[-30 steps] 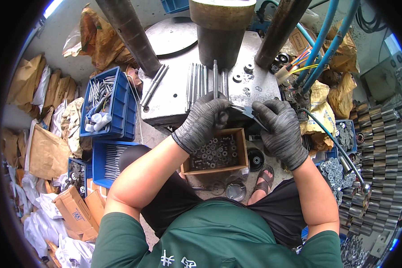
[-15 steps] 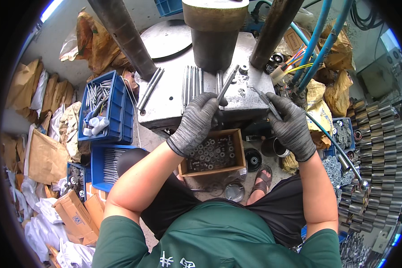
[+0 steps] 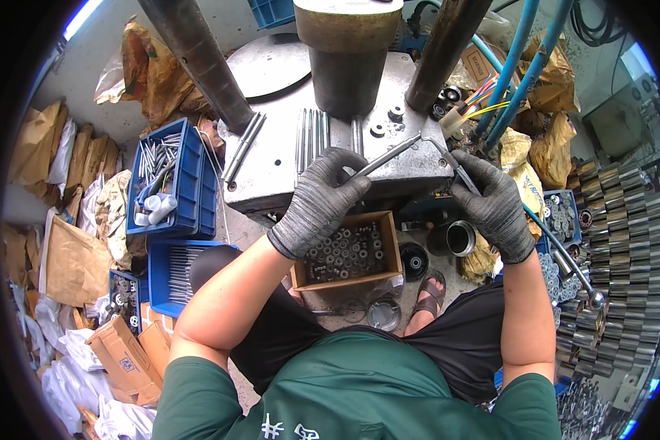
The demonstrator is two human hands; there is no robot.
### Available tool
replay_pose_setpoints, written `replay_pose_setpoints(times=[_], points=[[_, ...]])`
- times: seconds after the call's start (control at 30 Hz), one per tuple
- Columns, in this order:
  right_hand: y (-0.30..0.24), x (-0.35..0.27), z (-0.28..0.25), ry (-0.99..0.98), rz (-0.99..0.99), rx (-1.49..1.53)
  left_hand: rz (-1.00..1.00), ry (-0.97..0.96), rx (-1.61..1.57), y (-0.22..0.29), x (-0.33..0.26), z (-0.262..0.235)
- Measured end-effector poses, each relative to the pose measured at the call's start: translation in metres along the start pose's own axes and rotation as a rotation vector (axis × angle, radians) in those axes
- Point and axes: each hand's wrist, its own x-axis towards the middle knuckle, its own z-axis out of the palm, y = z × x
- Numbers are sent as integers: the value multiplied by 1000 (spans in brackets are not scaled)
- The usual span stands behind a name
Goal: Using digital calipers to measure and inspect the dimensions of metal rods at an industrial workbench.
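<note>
My left hand (image 3: 319,198), in a grey glove, is closed around a slim metal rod (image 3: 392,155) that points up and to the right. In my right hand (image 3: 496,209), gloved alike, is a slender grey tool with a thin bent tip (image 3: 456,169). The tool's tip is close to the rod's far end; whether they touch I cannot tell. Both hands are over the front edge of the metal press table (image 3: 286,194). Behind my left hand lies a row of several metal rods (image 3: 313,132), and two small round metal parts (image 3: 378,130) rest to the right.
A thick press ram (image 3: 348,73) rises at the back between two dark columns (image 3: 202,70). Below the table stands a wooden box (image 3: 297,277) of small rings. Blue crates (image 3: 207,194) are at the left; blue hoses (image 3: 526,84) and stacked metal cylinders (image 3: 623,249) are at the right.
The rod in my left hand has swung to a flatter angle, its far end moving right and nearer me. My right hand has shifted slightly right and nearer me with the tool.
</note>
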Motion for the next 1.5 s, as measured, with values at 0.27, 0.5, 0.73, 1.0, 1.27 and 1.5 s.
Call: replay_pose_setpoints(times=[0.27, 0.5, 0.73, 1.0, 1.27, 1.5], points=[[0, -1, -8, -12, -92, -165, 19, -7, 38, 1, 0, -2], [-10, -2, -21, -231, -4, -149, 83, -111, -106, 2, -1, -3], [-25, -3, -23, -443, 70, -74, -4, -134, -330, 3, -7, -4], [-22, -12, 18, -535, 176, 107, 107, -193, -295, -6, -6, 3], [-22, -10, 31, -542, 163, 42, -178, -202, -682, 10, -7, 11], [-10, -8, 35, -477, -43, 19, -275, -291, -906, 7, -6, 5]])
